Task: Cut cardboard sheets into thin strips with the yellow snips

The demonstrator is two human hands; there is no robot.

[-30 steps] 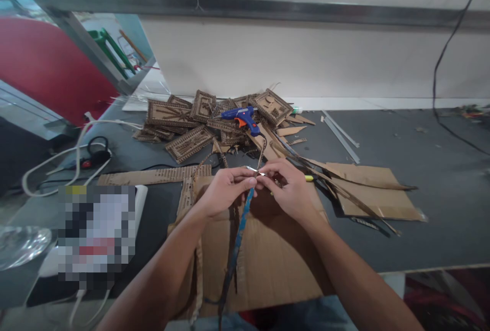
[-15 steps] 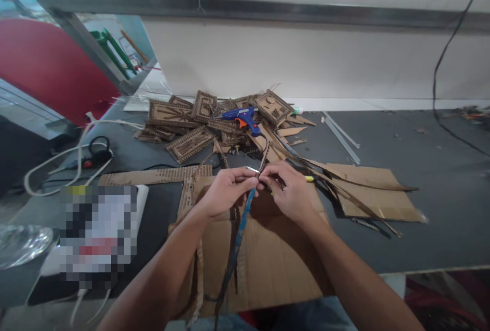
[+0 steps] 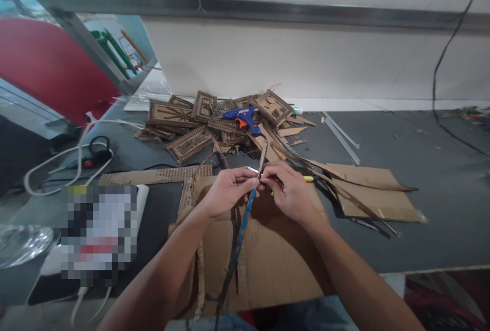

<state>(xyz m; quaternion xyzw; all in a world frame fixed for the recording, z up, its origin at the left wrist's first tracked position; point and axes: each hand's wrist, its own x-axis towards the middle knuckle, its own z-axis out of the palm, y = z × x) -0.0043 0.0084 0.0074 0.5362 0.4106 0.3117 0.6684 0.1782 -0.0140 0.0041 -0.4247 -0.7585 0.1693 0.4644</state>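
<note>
1. Gripping with left hand [image 3: 229, 191], thumb pressed toward bent fingers, a narrow cardboard strip [image 3: 240, 242], partly blue.
2. Pinching with right hand [image 3: 289, 188] at the same strip, fingertips just beside the left thumb (exact contact hidden among the fingers).
3. Located strip at centre, between both hands: short length slanting up above the fingertips, longer length hanging down toward the near side, over a large cardboard sheet [image 3: 279, 264].
4. Seen at the left fingertips: a slim pale object [image 3: 251, 169] (too small to identify). Behind right hand: a yellow item [image 3: 309, 178], mostly covered.
5. Recorded beyond the hands: blue hot-glue gun [image 3: 245, 115] with orange trigger, lying on a heap of corrugated cardboard panels [image 3: 170, 111], nozzle to the left.
6. Noted to the right, on gray tabletop [image 3: 424, 249]: flat cardboard piece [image 3: 394, 203] with long thin strips across it.
7. Noted to the left: looped white cable [image 3: 80, 152].
</note>
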